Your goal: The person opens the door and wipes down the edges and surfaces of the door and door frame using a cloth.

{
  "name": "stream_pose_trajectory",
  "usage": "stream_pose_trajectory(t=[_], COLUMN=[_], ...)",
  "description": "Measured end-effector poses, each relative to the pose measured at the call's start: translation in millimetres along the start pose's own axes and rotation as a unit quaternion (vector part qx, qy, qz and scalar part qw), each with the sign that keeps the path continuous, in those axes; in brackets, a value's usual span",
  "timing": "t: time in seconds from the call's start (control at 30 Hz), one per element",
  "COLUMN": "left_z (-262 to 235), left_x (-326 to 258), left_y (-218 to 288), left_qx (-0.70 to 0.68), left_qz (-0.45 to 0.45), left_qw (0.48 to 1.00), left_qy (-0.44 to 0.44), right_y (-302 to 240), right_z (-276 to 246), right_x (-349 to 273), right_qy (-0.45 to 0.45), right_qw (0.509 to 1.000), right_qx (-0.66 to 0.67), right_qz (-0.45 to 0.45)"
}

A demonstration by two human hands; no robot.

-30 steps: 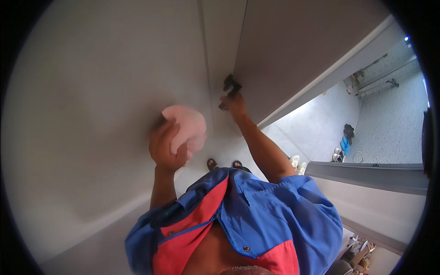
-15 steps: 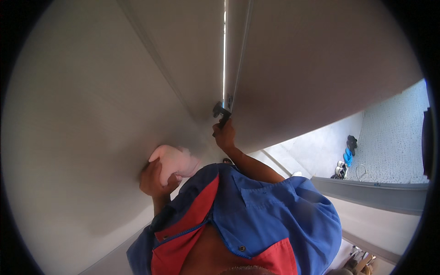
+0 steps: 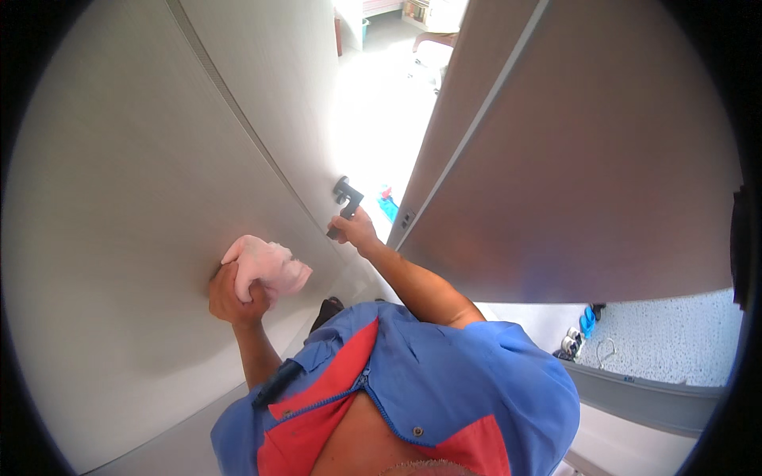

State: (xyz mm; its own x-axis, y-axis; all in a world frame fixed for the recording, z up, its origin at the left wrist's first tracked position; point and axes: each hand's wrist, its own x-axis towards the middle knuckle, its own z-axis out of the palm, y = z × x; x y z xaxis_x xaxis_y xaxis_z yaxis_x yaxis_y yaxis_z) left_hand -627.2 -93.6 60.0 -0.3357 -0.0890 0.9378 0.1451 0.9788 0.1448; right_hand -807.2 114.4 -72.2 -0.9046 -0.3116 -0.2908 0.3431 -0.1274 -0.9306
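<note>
A pale grey door (image 3: 143,206) with a dark vertical groove fills my left side. My right hand (image 3: 359,232) is closed around its black lever handle (image 3: 348,209), arm stretched forward. Lower on the same door, my left hand (image 3: 234,297) grips a bunched pink cloth (image 3: 272,266), its folds hanging out past the fingers. Whether the cloth presses on the panel or sits just off it, I cannot tell. Right of the handle, a bright gap separates the door from a brownish-grey panel (image 3: 571,166) with a light strip and a small metal latch plate (image 3: 407,220).
Beyond the gap lies a brightly lit room with a pale floor (image 3: 373,119), a shelf (image 3: 418,12) and a blue-and-red item (image 3: 387,204). At lower right are several shoes (image 3: 578,333) on speckled flooring (image 3: 659,341), beside a grey ledge (image 3: 643,397).
The narrow slit has widened into a broad gap as the door swung away to the left. My right hand moved left with the handle; my left hand and the cloth shifted left too.
</note>
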Motion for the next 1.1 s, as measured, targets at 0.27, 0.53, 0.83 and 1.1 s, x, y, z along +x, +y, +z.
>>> stream_pose_trajectory(t=[0.27, 0.53, 0.83, 1.1], left_z=[-14.0, 13.1, 30.6, 57.7], left_x=[18.5, -2.5, -27.8, -112.1], left_y=[2.6, -3.9, 17.9, -4.5], left_qx=[-0.166, -0.249, -0.217, -0.026], left_qz=[-0.187, -0.288, -0.487, -0.449], left_qw=[0.942, 0.868, 0.801, 0.842], left_qy=[-0.222, -0.318, -0.273, -0.298], right_y=[7.6, 37.7, 68.4, 95.8], right_z=[35.6, 56.8, 65.5, 67.0], right_x=[42.6, 99.6, 117.2, 163.2], right_qy=[0.018, 0.159, 0.001, -0.264], right_qw=[0.999, 0.966, 0.997, 0.958], right_qx=[-0.041, -0.162, -0.030, 0.107], right_qz=[0.026, -0.122, -0.076, 0.019])
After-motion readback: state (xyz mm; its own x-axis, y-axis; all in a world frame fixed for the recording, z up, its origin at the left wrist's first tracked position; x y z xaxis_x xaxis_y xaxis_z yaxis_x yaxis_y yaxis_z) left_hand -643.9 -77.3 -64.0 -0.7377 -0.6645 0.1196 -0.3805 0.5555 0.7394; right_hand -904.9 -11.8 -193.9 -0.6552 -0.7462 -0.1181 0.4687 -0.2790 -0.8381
